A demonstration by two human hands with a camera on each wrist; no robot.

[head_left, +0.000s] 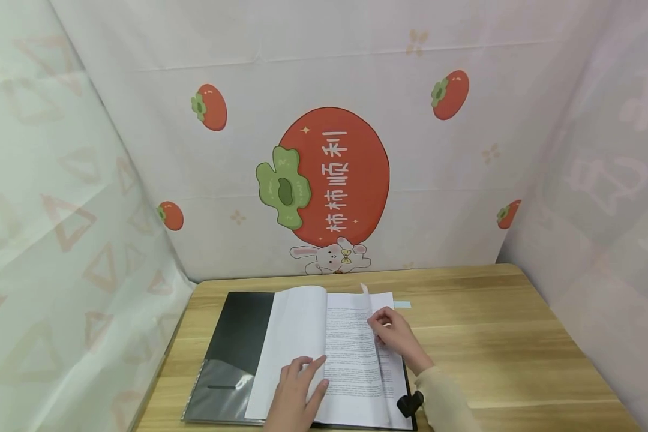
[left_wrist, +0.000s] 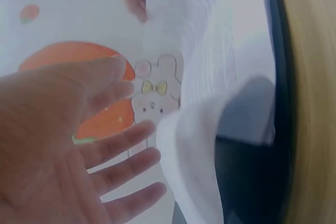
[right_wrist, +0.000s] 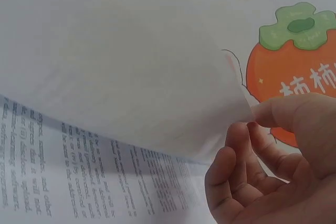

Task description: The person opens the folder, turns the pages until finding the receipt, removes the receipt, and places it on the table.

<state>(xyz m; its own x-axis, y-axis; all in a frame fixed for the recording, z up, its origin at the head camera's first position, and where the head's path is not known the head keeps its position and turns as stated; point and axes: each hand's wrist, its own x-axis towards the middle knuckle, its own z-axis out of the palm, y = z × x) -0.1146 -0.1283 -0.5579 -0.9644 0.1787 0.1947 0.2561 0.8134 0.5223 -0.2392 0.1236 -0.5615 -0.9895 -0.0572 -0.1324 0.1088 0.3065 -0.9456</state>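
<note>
An open black folder (head_left: 243, 327) lies on the table with a thick set of printed sheets in it. My right hand (head_left: 396, 336) pinches the right edge of a printed page (head_left: 351, 360) between thumb and fingertips. That page (right_wrist: 131, 77) bows up off the sheet below, whose text (right_wrist: 105, 177) shows under it in the right wrist view. Over the turned-back blank pages (head_left: 288, 342) on the left, my left hand (head_left: 297, 393) is spread, fingertips near the fold. In the left wrist view the fingers of my left hand (left_wrist: 79, 135) are straight and apart, holding nothing.
A clear plastic pocket (head_left: 224, 390) covers the folder's lower left. A pale blue tab (head_left: 402, 305) sticks out at the upper right, and a pink tab (head_left: 364, 288) tops the lifted page. The wooden table (head_left: 480, 342) extends right; a fruit-print cloth (head_left: 421, 180) hangs behind.
</note>
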